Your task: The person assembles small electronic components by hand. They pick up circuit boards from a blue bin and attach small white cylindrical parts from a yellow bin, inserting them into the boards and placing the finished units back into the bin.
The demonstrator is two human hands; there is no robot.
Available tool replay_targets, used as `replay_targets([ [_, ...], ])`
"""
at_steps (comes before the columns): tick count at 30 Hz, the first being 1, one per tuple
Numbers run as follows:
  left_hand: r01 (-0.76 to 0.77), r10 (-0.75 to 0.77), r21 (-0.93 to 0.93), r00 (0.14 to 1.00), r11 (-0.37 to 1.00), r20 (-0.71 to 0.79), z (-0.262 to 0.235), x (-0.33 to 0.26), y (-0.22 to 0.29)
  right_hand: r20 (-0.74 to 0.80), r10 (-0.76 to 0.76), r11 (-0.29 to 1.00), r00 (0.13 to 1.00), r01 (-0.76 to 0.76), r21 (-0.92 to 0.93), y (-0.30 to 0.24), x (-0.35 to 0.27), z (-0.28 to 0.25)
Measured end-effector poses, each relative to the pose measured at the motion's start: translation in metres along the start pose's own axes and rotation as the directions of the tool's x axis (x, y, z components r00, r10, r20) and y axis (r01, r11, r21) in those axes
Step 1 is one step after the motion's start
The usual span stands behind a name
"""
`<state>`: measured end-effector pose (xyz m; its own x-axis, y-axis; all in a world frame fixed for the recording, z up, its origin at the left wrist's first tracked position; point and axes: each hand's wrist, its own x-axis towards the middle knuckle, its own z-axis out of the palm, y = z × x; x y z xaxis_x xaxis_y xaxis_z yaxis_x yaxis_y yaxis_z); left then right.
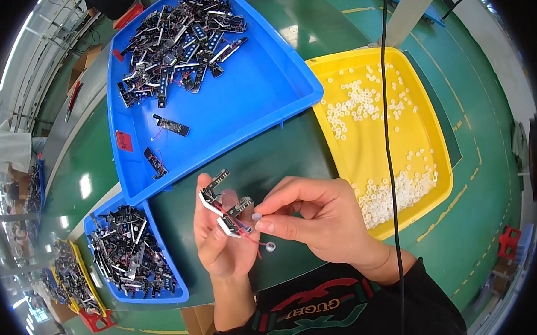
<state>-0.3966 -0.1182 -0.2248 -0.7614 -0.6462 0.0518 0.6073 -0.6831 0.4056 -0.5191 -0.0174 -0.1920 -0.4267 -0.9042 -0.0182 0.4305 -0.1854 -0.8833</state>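
My left hand (227, 250) holds two small black circuit boards (239, 208) with white edge strips, above the dark green table. Thin red wires hang from them, and a small round silver part (270, 247) dangles at the end of one. Close beside the boards, my right hand (330, 218) pinches a tiny white plastic piece (257, 216) between thumb and index finger. Whether that piece touches a board or wire cannot be made out. The left fingers are partly hidden behind the boards.
A large blue tray (230, 124) of circuit boards lies ahead. At right, a yellow tray (393, 141) holds many small white rings. A smaller blue tray (183, 291) full of boards stands at left. A black cable (386, 114) hangs down in front of the yellow tray.
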Motion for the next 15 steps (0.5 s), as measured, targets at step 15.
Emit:
replay_targets([
  [15,-0.297,0.293,0.469,0.953,0.832,0.082,0.001,-0.0013,0.0019,0.023,0.333,0.892,0.943,-0.323,0.316,-0.0066,-0.0071,-0.0059],
])
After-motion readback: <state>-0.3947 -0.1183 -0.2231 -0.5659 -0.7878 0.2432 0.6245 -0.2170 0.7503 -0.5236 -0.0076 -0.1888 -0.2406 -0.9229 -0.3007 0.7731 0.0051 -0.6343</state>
